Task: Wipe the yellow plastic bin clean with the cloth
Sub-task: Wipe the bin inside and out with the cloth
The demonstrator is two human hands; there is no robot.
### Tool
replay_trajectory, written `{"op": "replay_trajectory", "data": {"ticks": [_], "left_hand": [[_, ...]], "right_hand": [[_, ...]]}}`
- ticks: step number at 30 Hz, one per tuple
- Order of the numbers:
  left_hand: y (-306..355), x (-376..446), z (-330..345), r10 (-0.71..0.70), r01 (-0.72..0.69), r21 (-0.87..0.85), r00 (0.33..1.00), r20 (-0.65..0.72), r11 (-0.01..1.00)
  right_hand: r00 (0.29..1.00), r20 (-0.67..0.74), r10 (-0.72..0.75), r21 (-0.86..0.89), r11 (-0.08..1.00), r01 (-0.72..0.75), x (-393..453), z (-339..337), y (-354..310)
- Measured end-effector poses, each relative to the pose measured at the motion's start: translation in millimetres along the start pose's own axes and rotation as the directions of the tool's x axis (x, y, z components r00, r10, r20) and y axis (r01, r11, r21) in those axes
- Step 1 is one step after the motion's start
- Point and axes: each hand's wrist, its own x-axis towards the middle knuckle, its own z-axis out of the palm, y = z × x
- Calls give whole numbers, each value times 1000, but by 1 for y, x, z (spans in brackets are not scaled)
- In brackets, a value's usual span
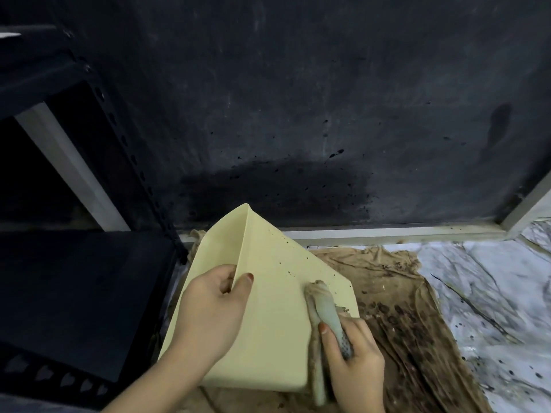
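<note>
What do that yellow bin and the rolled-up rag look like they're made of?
The yellow bin looks like thin moulded plastic: pale, smooth, matte, with sharp folded edges and rounded corners, and dark specks on it. The rag in the right hand seems to be soft woven cloth, greyish and soiled brown, rolled limp; the exact fibre can't be told.

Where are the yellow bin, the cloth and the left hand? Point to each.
yellow bin (277, 317): head view, broad flat side.
cloth (326, 305): head view, rolled grey middle.
left hand (211, 311): head view, back of hand.
</note>
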Motion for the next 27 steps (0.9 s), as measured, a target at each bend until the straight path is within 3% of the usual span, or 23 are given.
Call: {"op": "replay_trajectory", "data": {"ticks": [4,8,11,16,22,27], "left_hand": [[3,-9,8,35,-36,-41,999,-30,998],[-4,-17,16,71,-71,20,997,-39,997],[-6,-18,14,65,-64,22,997,-36,998],[-4,-23,16,66,-66,-5,998,-22,998],[-3,-23,21,78,-79,-27,997,-12,997],[-2,-23,28,111,-111,-10,994,6,994]], "right_hand": [[988,29,-150,132,981,145,9,8,-41],[981,135,-136,214,971,105,25,21,-62],[987,156,-39,255,967,-2,43,27,-57],[976,96,197,152,966,-210,69,25,-16],[854,-28,519,100,852,-514,61,9,50],[785,-100,611,171,788,-592,32,3,51]]}}
